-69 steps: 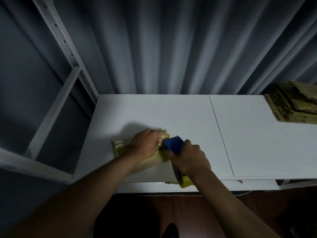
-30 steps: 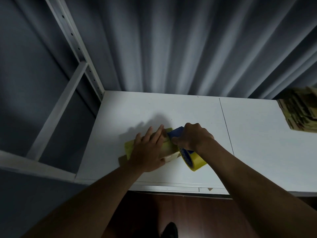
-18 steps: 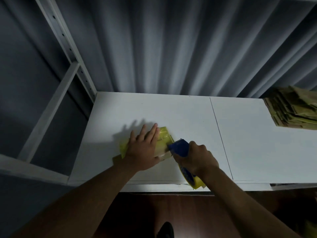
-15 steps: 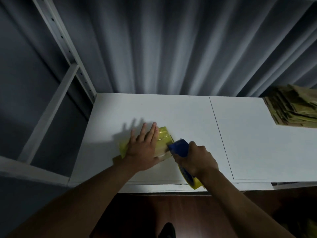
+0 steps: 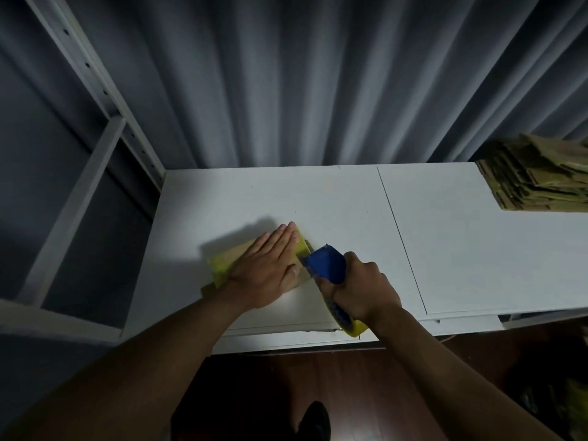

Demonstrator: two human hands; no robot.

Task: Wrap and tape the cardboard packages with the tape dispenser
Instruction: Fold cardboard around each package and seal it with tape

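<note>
In the head view, a white table (image 5: pixel 334 198) fills the middle of the frame, split by a thin dark seam into 2 panels, with grey pleated curtains (image 5: pixel 302 84) hanging behind it across the top. Just left of centre, a flat cardboard package (image 5: pixel 234 254) lies on the left panel, brown card with bands of yellow tape showing at its left and far edges. The left hand (image 5: pixel 267 268) lies flat on top of it, palm down, fingers straight and held together, pointing toward the upper right, pressing the package to the table; it covers most of the package. Directly to the right, the right hand (image 5: pixel 359 289) is wrapped in a fist round the handle of the tape dispenser (image 5: pixel 326 264), whose blue head touches the package's right edge beside the left thumb. A roll of yellow tape (image 5: pixel 348 323) sits at the dispenser's lower end, below the right wrist, near the table's front edge. At the right edge of the frame, a stack of flat cardboard pieces (image 5: pixel 537 176) rests on the right panel, well apart from the hands. A pale metal shelving upright (image 5: pixel 95 81) with punched holes runs diagonally through the upper left. Below the table lies dark reddish wood floor (image 5: pixel 366 393), with a dark shoe tip (image 5: pixel 313 418) at bottom centre.
</note>
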